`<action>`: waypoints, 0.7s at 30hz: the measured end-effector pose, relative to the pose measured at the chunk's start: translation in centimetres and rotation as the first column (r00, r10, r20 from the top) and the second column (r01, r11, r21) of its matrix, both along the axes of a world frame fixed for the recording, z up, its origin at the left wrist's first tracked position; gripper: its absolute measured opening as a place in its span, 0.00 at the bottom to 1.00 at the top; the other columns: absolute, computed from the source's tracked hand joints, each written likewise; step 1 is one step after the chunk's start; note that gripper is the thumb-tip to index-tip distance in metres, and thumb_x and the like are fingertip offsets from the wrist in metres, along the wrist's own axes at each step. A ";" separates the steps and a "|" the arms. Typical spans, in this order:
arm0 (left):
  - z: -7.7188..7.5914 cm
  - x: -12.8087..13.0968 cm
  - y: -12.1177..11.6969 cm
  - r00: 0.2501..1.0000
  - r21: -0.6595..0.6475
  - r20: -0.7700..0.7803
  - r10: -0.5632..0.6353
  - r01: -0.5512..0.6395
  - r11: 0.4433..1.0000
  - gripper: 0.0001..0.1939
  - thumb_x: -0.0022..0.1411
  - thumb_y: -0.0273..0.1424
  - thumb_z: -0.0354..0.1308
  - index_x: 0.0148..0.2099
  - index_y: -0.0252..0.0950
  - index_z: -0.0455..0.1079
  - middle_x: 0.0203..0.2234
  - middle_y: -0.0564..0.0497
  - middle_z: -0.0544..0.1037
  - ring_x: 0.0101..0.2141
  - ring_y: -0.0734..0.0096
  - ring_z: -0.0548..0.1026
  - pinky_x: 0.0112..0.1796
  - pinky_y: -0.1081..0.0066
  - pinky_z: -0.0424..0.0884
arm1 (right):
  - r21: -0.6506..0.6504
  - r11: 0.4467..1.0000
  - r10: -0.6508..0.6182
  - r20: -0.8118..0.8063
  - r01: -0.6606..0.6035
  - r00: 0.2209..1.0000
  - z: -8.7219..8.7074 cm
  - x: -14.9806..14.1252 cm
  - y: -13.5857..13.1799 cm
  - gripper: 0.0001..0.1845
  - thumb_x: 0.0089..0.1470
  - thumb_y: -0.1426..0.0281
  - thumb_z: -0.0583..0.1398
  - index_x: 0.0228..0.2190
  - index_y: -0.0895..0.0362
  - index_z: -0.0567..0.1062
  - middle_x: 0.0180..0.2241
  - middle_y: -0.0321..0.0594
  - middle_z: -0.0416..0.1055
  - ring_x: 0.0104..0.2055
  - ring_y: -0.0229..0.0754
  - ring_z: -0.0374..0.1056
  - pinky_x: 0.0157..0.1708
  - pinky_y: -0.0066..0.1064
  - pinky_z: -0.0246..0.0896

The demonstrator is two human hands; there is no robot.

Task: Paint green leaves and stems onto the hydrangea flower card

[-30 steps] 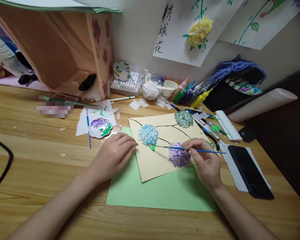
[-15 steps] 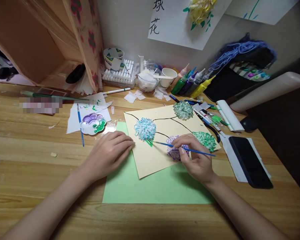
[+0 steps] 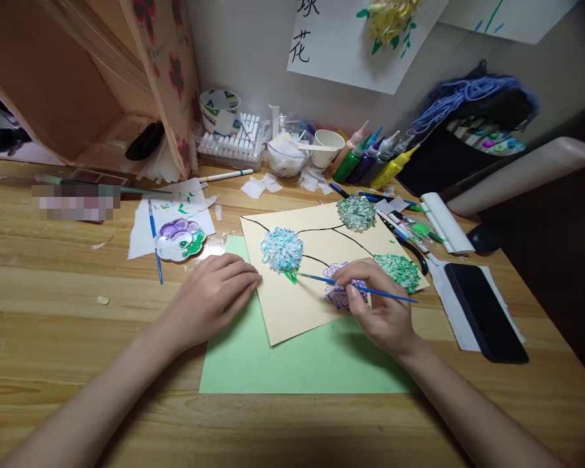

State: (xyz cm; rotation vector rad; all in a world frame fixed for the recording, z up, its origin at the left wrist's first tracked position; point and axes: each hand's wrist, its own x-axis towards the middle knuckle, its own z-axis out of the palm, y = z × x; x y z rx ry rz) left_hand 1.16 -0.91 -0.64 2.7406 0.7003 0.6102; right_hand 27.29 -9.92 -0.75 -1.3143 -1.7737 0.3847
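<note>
My right hand pinches a blue paintbrush, its tip at a small green painted leaf below the blue-white flower. That flower is on a cream sheet with black stem lines and textured flowers: a grey-green one, a green one and a purple one partly behind my right hand. My left hand lies flat, fingers stretched together, with its fingertips at the sheet's left edge. Under the cream sheet lies a green sheet.
At left, a flower-shaped palette with purple and green paint sits on paper beside another blue brush. Behind stand a marker box, a paper cup and paint bottles. A black phone lies at right.
The camera view has shifted very slightly. The brush tip stays by the green leaf, and both hands keep nearly the same place.
</note>
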 end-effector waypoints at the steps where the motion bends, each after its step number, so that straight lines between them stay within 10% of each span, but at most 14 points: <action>1: 0.0 0.0 0.0 1.000 0.002 0.001 0.000 0.000 1.000 0.10 0.64 0.27 0.51 0.45 0.35 0.72 0.39 0.50 0.78 0.40 0.66 0.70 0.41 0.65 0.65 | -0.002 1.000 0.004 0.012 -0.004 1.000 0.0 0.0 0.0 0.08 0.53 0.78 0.54 0.34 0.54 0.69 0.32 0.38 0.69 0.36 0.41 0.65 0.38 0.35 0.59; 21: 0.1 0.0 0.0 1.000 0.010 -0.015 0.007 -0.007 1.000 0.11 0.64 0.28 0.50 0.45 0.37 0.72 0.39 0.49 0.78 0.40 0.65 0.71 0.41 0.65 0.65 | 0.042 0.999 -0.015 0.044 0.014 0.999 0.2 0.1 -0.1 0.07 0.53 0.76 0.53 0.32 0.53 0.69 0.29 0.39 0.70 0.33 0.43 0.65 0.35 0.37 0.61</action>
